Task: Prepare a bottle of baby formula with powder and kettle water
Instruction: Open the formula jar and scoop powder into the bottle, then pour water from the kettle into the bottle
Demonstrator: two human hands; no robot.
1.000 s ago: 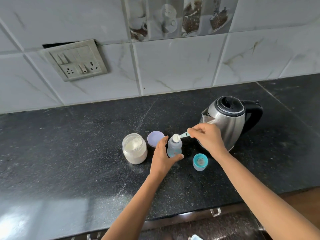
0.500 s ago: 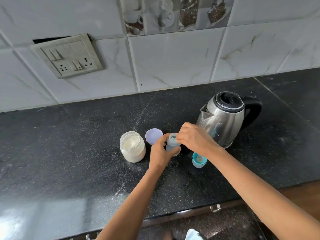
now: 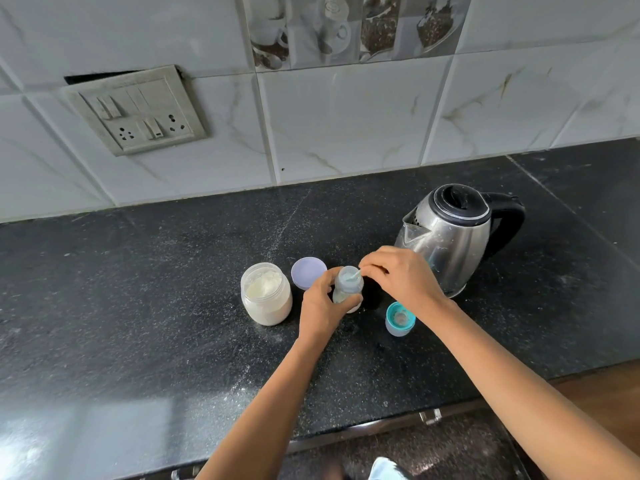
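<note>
Head view, 1 worktop, 2 hands at work.

Item 1: small clear plastic baby bottle (image 3: 347,289), upright near the middle of the black speckled stone counter (image 3: 138,306), mouth uncovered, a pale layer in its base. Held round the body by the left hand (image 3: 320,308), thumb and fingers wrapped on it.

Item 2: pale teal plastic scoop (image 3: 354,275), pinched in the fingertips of the right hand (image 3: 398,277). Change noted: 1 second ago the scoop sat heaped and level over the mouth; now its bowl dips inside the neck and no heap shows. Judged: 1 measure of powder has just gone in; whether more measures are due cannot be told.

Item 3: clear plastic jar of white powder (image 3: 266,294), lid off, just left of the bottle. Its lilac round lid (image 3: 307,277) lies flat behind, between jar and bottle.

Item 4: teal bottle cap with teat (image 3: 400,318), standing on the counter right of the bottle, apart from it.

Item 5: stainless steel electric kettle with black lid and handle (image 3: 453,240), far right, lid closed, untouched. Judged: water and capping are not yet done.
</note>
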